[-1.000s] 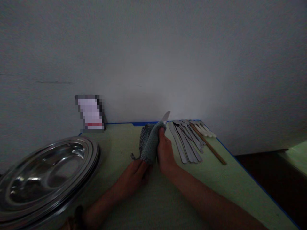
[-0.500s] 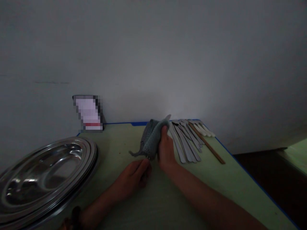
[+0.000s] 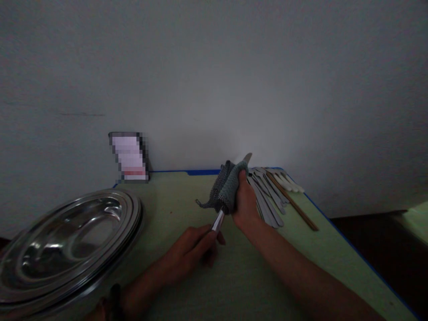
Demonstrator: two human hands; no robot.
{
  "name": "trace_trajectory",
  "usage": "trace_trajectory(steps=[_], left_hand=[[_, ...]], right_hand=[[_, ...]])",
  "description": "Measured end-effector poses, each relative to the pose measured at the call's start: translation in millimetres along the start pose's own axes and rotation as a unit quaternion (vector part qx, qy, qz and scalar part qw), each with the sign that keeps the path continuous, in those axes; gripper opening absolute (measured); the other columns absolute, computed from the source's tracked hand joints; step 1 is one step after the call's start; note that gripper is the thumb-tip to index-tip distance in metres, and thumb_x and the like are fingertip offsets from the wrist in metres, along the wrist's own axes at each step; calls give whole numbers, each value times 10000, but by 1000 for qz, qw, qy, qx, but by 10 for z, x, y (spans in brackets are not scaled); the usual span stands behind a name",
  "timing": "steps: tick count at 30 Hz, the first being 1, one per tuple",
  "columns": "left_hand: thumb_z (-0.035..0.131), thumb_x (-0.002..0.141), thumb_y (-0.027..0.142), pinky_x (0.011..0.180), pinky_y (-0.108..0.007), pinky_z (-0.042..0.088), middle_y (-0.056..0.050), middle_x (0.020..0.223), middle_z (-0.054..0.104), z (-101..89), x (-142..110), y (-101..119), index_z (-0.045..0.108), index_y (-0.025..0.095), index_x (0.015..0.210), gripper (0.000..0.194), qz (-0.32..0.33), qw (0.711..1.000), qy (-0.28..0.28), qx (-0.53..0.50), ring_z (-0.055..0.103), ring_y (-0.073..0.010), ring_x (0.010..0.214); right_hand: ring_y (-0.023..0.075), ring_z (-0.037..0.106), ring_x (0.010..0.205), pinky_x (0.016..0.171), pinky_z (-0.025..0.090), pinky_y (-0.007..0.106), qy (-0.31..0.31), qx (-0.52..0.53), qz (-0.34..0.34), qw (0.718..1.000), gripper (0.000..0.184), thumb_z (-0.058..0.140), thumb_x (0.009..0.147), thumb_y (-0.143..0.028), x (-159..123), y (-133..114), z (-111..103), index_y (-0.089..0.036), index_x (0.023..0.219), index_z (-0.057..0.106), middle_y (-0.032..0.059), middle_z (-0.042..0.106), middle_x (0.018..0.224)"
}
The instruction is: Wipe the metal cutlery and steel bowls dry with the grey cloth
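My left hand [image 3: 202, 243] pinches the handle end of a metal table knife [image 3: 218, 220]. Wrapped around the knife's middle is a grey-green knitted cloth [image 3: 230, 187], which my right hand [image 3: 247, 200] grips from the right side. The blade tip sticks out beyond the cloth at the upper right, and a thin loop of the cloth dangles to the left. Both hands are above the table. Just past my right hand lies a row of metal cutlery [image 3: 267, 209], partly hidden by that hand.
Stacked oval metal trays [image 3: 132, 209] stand on the left of the pale green table [image 3: 167, 187]. A phone with a blurred screen [image 3: 130, 156] leans on the wall at the back. Wooden chopsticks [image 3: 297, 207] and white spoons [image 3: 287, 183] lie at the right, near the blue table edge.
Both hands, the cloth and the knife have shifted right in view. More of the knife's handle now shows between my left hand and the cloth, and more blade shows at the tip.
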State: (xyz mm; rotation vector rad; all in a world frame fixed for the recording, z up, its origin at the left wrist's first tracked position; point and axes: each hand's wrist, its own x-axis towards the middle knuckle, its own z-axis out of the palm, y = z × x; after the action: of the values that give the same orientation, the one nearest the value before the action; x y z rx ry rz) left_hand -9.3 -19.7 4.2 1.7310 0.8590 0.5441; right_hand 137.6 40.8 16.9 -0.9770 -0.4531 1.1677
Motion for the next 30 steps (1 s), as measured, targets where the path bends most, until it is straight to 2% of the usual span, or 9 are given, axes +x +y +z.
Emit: trace_trajectory(steps=[4,6,11,14,18,22,25,27,30], left_hand=[[296,930,395,510,-194,381,39,544,519,20,40,-79,564,159,851,366,20,998,15,57,495,-97,495],[285,930,396,487,-191,366,48,517,504,26,67,-127,554,166,827,369,16,997,36,66,482,-94,469],[333,911,388,458,-195,322,61,486,460,30,98,-143,547,175,734,350,7,992,72,104,431,-88,438],[381,894,389,466,-205,308,53,526,438,11,91,-99,499,180,652,340,5,984,141,113,412,-94,478],[385,899,430,505,-215,339,52,601,417,-14,87,-77,463,193,714,311,5,972,236,7,417,-107,548],[438,880,457,530,-209,364,41,710,430,-19,121,-118,501,203,882,262,26,948,297,-113,434,-107,613],[421,869,530,499,-204,362,18,784,456,-31,152,-149,499,219,1126,411,36,937,306,-165,447,-112,626],[412,853,577,483,-204,361,2,809,482,-43,160,-148,481,218,1218,516,30,935,304,-181,447,-111,613],[469,812,605,491,-202,369,2,784,518,-56,154,-114,519,218,1238,578,-1,931,300,-207,455,-106,595]], right_hand=[[150,604,683,622,481,276,8,10,41,999,402,495,787,-557,-11,74,13,-181,797,636,31,667,771],[159,615,722,632,483,280,-17,21,59,998,421,526,754,-578,-31,101,30,-181,840,636,42,674,818],[167,619,747,645,473,283,-70,7,36,997,333,639,692,-476,-73,44,60,-169,820,615,31,661,744],[150,608,720,624,459,267,-73,-6,16,997,304,607,720,-465,-53,-43,45,-172,802,608,16,651,712],[129,571,630,575,435,250,-135,-106,-5,985,340,610,712,-502,3,-191,-11,-168,778,622,8,640,678],[126,548,616,566,419,242,-253,-285,-36,924,335,587,743,-494,8,-315,-64,-167,764,656,10,645,690],[137,552,630,573,425,249,-336,-372,-74,862,335,523,798,-475,-16,-363,-93,-177,794,676,17,660,715],[139,558,627,585,437,253,-406,-421,-91,806,311,496,822,-436,-35,-388,-110,-189,808,685,14,674,731],[132,568,593,566,434,238,-505,-496,-106,698,221,548,795,-359,-59,-427,-132,-200,752,695,-6,681,689]])
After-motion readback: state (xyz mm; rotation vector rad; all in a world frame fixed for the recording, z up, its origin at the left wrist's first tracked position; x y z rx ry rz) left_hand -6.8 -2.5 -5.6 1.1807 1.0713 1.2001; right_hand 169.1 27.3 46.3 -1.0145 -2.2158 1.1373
